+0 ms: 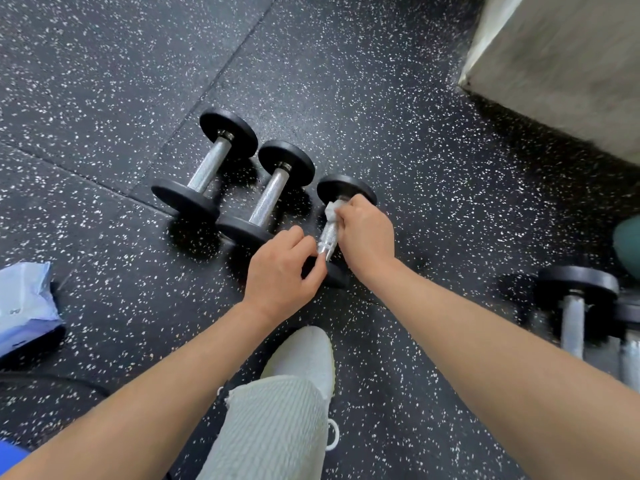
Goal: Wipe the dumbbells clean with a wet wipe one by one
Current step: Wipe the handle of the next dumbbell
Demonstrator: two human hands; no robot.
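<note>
Both hands reach past a pale knit shoe (304, 351) to 1 dumbbell (329, 237), the right-hand one in a row of 3 on the speckled floor (415, 133).

Nearer the person than this dumbbell: a pack of wipes (24, 303) well to its left, probably kept within reach for a fresh sheet, and more weights (575, 313) well to its right, blurred.

Left hand (280, 271): fingers curled, pinching the near end of the handle by the near plate. Judged a steadying hold, so the round plates cannot roll under the rubbing.

Right hand (367, 233): closed round the handle farther up, pressing a bunched wet wipe (333, 209) to the metal just short of the far plate.

Left of it and slightly beyond: the middle dumbbell (268, 199) just beside, then the end dumbbell (209, 166). All 3 lie parallel, likely lined up to be taken in turn. Cannot tell which are already clean.

Farthest, beyond and right: a pale concrete block (554, 64).
</note>
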